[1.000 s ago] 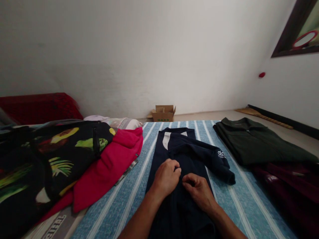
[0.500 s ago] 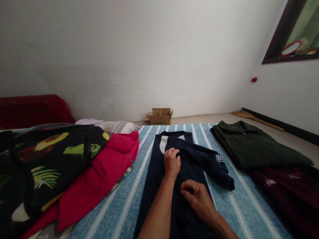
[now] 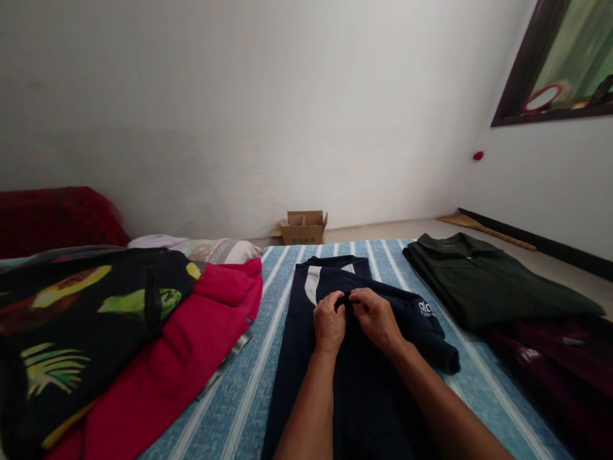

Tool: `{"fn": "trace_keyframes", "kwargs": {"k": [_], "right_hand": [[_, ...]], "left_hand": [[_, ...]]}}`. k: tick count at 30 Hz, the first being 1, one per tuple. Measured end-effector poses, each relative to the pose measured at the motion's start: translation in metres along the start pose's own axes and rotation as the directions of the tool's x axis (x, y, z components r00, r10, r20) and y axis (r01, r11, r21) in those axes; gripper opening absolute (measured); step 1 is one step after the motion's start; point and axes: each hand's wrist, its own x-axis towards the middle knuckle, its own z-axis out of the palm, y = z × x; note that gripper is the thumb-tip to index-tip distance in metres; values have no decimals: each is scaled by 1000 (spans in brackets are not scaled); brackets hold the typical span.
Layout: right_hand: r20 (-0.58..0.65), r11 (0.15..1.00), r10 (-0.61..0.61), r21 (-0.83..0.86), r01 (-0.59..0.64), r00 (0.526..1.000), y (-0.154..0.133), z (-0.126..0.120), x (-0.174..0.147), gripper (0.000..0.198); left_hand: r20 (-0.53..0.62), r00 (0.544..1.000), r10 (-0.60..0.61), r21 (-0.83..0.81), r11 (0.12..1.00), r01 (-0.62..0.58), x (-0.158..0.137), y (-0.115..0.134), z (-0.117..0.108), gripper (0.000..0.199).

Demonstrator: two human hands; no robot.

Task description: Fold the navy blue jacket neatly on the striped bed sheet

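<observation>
A navy garment with white panels (image 3: pixel 292 358) lies lengthwise on the bed, its sleeve folded across and pointing out to the right, white lettering near the cuff. My left hand (image 3: pixel 329 319) is closed on the cloth at the sleeve's upper part, just below the white panel. Close beside it, my right hand (image 3: pixel 376 316) pinches the same dark fabric with thumb and fingers. The fingertips of both hands nearly meet, and a small fold of cloth shows between them.
Blue-and-white striped bedding (image 3: pixel 239 383) lies underneath. At left are a black patterned garment (image 3: pixel 105 319) and a pink garment (image 3: pixel 191 345); at right, a folded dark green jacket (image 3: pixel 479 275) and a maroon garment (image 3: pixel 565 364). A cardboard box (image 3: pixel 302 235) stands by the wall.
My right hand has moved up and forward to join the left hand at the sleeve, and now grips the cloth. The sleeve's cuff has shifted slightly right.
</observation>
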Motion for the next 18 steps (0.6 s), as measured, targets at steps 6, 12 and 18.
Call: {"fn": "trace_keyframes", "kwargs": {"k": [6, 12, 18], "right_hand": [[-1, 989, -25, -143, 25, 1000, 28, 9, 4, 30], [-42, 998, 31, -58, -33, 999, 37, 13, 2, 26], [-81, 978, 186, 114, -176, 979, 42, 15, 4, 22]], "left_hand": [[45, 996, -78, -53, 995, 80, 2, -1, 2, 51], [64, 988, -141, -139, 979, 148, 8, -6, 5, 44], [51, 983, -177, -177, 967, 184, 13, -11, 8, 37]]}}
